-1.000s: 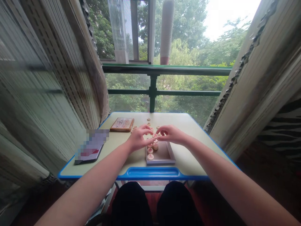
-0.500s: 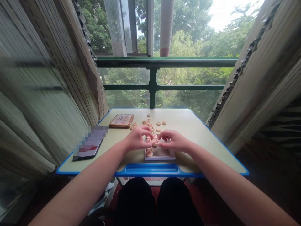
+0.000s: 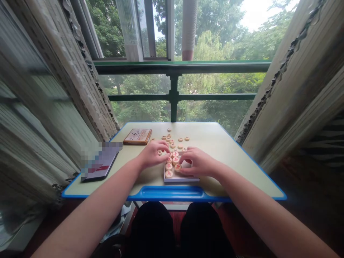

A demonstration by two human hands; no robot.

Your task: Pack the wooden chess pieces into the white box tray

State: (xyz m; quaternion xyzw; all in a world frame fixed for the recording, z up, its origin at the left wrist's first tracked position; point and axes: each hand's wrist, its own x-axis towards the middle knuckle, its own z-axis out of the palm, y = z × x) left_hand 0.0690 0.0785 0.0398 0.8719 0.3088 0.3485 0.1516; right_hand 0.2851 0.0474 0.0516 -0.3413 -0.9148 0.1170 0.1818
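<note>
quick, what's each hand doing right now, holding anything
Left hand: fingers curled over a loose chess piece beside the box; grip cannot be told.
Right hand: fingertips on a boxed piece; grip cannot be told.

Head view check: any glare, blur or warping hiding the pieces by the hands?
Head view: sky blown out top right; left curtain smeared; frame edges bowed; a pixelated patch masks the flat item at left; pieces in the tray, left hand and right hand evenly lit, fairly sharp.

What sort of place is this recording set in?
Probably a home window nook or balcony: a small blue-edged desk before a green railing, trees beyond, curtains either side, game pieces by a shallow box.
</note>
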